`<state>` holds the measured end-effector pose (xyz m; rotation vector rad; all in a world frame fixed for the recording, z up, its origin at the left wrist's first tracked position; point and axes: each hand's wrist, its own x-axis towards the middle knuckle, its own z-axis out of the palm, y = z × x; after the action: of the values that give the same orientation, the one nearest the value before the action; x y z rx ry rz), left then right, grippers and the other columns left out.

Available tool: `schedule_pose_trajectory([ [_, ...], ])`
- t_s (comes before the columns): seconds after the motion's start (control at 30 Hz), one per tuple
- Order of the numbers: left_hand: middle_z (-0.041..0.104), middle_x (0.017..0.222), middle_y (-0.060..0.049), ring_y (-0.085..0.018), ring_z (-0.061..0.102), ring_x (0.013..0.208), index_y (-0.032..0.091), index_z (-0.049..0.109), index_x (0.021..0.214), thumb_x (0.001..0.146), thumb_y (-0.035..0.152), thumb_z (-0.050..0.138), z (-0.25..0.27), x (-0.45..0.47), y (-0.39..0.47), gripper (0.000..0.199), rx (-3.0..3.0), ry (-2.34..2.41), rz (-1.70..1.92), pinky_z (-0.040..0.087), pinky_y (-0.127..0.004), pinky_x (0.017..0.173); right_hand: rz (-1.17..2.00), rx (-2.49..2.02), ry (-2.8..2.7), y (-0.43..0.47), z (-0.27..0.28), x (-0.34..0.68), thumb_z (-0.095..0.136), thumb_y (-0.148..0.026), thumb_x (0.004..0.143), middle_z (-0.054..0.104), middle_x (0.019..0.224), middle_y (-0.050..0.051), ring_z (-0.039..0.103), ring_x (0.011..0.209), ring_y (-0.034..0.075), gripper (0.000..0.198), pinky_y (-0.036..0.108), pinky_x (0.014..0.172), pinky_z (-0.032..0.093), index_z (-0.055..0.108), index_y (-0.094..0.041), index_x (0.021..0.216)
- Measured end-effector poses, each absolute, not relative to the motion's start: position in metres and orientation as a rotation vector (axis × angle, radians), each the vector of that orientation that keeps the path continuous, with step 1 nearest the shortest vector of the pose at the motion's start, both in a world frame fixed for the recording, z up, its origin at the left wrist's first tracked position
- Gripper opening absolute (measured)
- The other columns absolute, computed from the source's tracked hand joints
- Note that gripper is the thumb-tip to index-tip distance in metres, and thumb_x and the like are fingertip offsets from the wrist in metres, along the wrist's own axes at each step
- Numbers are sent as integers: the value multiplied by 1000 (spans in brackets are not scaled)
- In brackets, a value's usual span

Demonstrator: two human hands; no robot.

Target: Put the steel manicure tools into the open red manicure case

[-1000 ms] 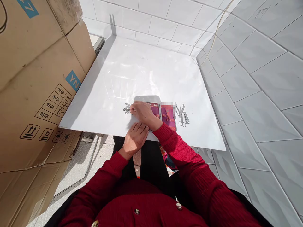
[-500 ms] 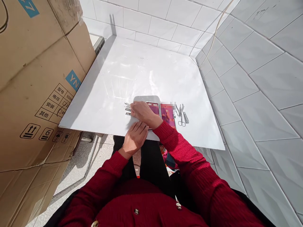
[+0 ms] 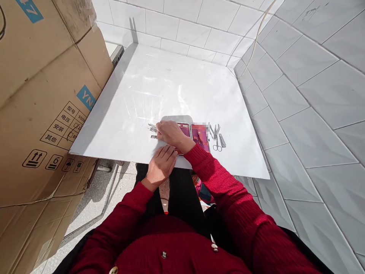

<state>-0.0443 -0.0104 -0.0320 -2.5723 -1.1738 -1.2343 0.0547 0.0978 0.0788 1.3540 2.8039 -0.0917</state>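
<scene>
An open manicure case (image 3: 200, 139) with a red and purple lining lies near the front edge of the white board. Its left part is largely covered by my hands. My right hand (image 3: 172, 134) reaches across it, fingers curled down beside several slim metal tools (image 3: 152, 128) on the left; what its fingertips hold is hidden. Below it, my left hand (image 3: 162, 163) lies with bent fingers on the case's near left edge. A small nail clipper (image 3: 154, 137) sits left of the hands. To the case's right are scissors (image 3: 217, 146), nippers (image 3: 212, 132) and another nail clipper (image 3: 222, 140).
The white board (image 3: 159, 80) runs back to a white tiled wall (image 3: 171, 28). Grey tiles (image 3: 310, 114) border it on the right, with a cable (image 3: 256, 40) in the corner. A tall cardboard box (image 3: 57, 76) stands against the left side.
The whole view has shifted slightly. My right hand keeps its curled pose over the left side of the case, and my left hand stays at the near edge.
</scene>
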Motion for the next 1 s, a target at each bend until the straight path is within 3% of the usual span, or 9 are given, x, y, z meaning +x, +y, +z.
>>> schedule_pose_trajectory([
  [0.23, 70, 142, -15, -30, 61, 140, 19, 69, 134, 104, 17, 54, -33, -47, -11, 33, -2624, -1204, -1254, 53, -52, 114, -251, 1471, 2896, 103, 75, 67, 52, -11, 98, 71, 93, 8, 56, 78, 18, 23, 31, 68, 31, 73, -15, 92],
  [0.43, 72, 137, -15, -30, 63, 137, 18, 70, 130, 104, 17, 54, -31, -46, -12, 31, -2608, -1203, -1226, 54, -51, 112, -331, 1507, 2925, 86, 82, 75, 53, -15, 100, 70, 95, 6, 58, 82, 17, 25, 31, 70, 32, 75, -17, 89],
  [0.77, 78, 117, -13, -28, 71, 120, 17, 74, 118, 103, 17, 54, -28, -46, -12, 25, -2579, -1189, -1200, 57, -51, 108, -194, 1286, 2809, 78, 80, 59, 54, -7, 95, 73, 99, 15, 62, 83, 22, 21, 33, 76, 40, 76, -9, 94],
  [1.0, 77, 104, -13, -27, 73, 107, 15, 74, 109, 103, 15, 54, -25, -45, -11, 22, -2524, -1127, -1229, 59, -49, 105, -103, 1217, 2748, 75, 80, 59, 51, -4, 93, 75, 103, 22, 68, 96, 29, 24, 37, 83, 46, 73, -6, 101],
])
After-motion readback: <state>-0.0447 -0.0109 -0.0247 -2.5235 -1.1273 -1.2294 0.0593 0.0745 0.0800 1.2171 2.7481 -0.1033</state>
